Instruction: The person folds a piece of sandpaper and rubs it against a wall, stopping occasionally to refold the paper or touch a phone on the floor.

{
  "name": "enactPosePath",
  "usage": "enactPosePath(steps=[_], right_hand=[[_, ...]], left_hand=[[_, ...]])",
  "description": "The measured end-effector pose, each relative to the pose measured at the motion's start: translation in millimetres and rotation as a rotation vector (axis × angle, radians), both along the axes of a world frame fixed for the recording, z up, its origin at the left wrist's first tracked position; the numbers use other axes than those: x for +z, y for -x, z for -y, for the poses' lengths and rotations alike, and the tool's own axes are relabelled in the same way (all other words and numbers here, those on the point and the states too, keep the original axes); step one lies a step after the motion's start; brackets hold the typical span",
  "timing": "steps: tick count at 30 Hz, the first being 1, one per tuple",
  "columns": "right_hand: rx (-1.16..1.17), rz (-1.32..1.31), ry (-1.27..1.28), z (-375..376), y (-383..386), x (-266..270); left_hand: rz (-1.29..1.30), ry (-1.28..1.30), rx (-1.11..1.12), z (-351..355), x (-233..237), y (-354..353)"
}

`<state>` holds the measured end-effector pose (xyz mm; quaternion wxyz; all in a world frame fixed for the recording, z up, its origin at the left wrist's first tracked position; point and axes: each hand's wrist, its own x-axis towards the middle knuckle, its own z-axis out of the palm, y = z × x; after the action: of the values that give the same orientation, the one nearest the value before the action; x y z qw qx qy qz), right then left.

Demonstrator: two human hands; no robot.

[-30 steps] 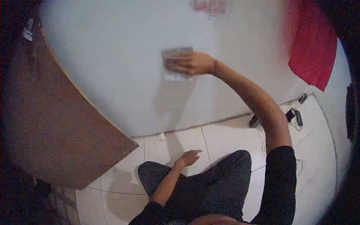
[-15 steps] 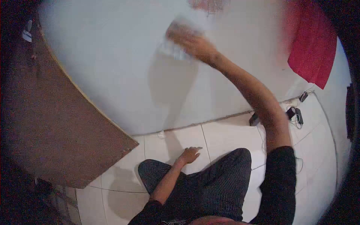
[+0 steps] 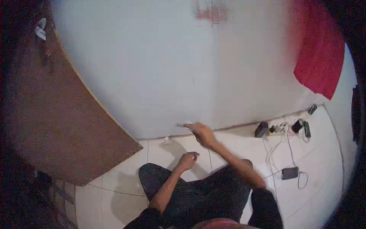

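Low in front of the pale wall (image 3: pixel 152 76), near its base, is my right hand (image 3: pixel 203 134). Its fingers are closed around something small and thin, blurred and partly hidden, that points left. My left hand (image 3: pixel 187 161) hangs over the tiled floor (image 3: pixel 160 152) by my knee, its fingers loosely bent and a little apart, with nothing visible in them. Higher on the wall is a reddish scraped patch (image 3: pixel 212 14).
A brown board (image 3: pixel 76 129) with a light edge lies to the left, with a white object (image 3: pixel 40 29) at its far end. Red cloth (image 3: pixel 320 57) hangs at the right. Plugs, a power strip (image 3: pixel 277 129), cables and a black adapter (image 3: pixel 290 173) lie on the floor.
My right hand has come down from high on the wall to near the floor. My left hand has shifted slightly down and left, its fingers more bent. The adapter and power strip are now uncovered.
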<state>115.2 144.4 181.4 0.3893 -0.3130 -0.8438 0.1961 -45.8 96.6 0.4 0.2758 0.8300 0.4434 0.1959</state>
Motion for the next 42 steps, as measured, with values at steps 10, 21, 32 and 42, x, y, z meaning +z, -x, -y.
enactPosePath(steps=[10, 21, 32, 42], right_hand=[[-0.259, -1.094, 0.946, 92, 8, -152], [-0.214, -0.696, 0.654, 95, -37, -131], [-0.378, -0.736, 0.95, 98, -36, -144], [-0.087, -1.066, 0.968, 93, -39, -138]], left_hand=[[-0.058, -0.173, 0.214, 95, 74, -31], [0.267, 0.082, 0.521, 67, 95, -20], [-0.34, -0.373, 0.078, 81, 67, -36], [-0.198, -0.947, 0.053, -30, 186, 20]])
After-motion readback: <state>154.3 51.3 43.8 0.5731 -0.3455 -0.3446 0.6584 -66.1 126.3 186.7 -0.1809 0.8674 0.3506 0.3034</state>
